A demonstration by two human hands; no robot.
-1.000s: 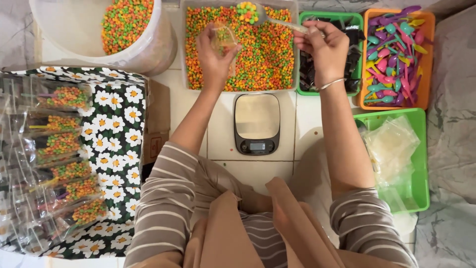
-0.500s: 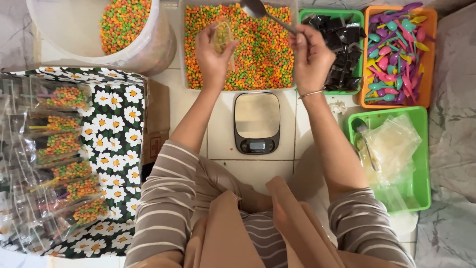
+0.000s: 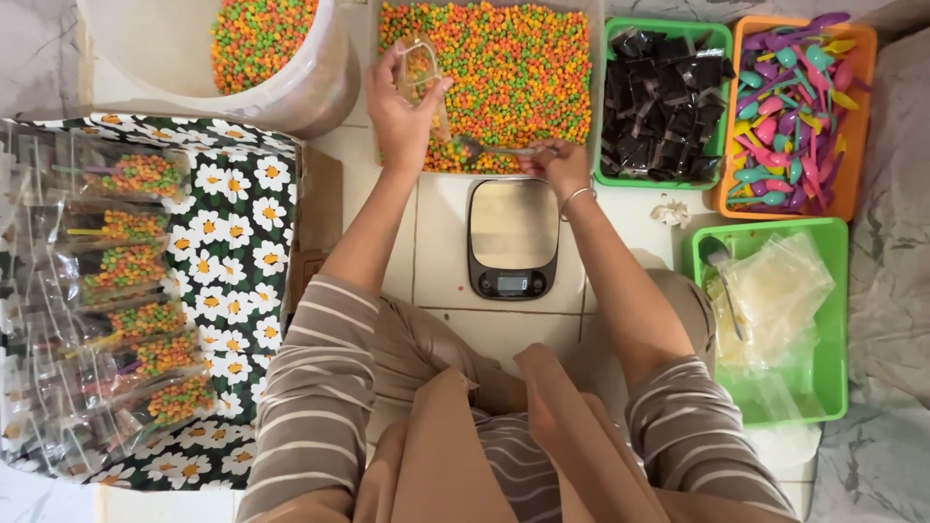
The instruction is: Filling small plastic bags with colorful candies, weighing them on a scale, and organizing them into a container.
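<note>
My left hand (image 3: 402, 108) holds a small clear plastic bag (image 3: 420, 70) partly filled with colourful candy beads, upright over the near edge of a clear tray of orange, green and yellow beads (image 3: 513, 73). My right hand (image 3: 554, 160) grips a metal spoon (image 3: 484, 149) whose bowl lies in the beads at the tray's near edge, just below the bag. A small digital kitchen scale (image 3: 511, 237) sits on the tiled floor right below both hands, its plate bare.
A white bucket (image 3: 291, 92) of the same beads stands at top left. Filled clear bags (image 3: 126, 310) lie on a daisy-print cloth at left. At right are a green basket of black packets (image 3: 668, 102), an orange basket of coloured plastic spoons (image 3: 790, 107) and a green basket of clear bags (image 3: 775, 310).
My right hand has come down from above the tray's far side to its near edge, the spoon now dipped in the beads. My left hand still holds the bag in about the same place.
</note>
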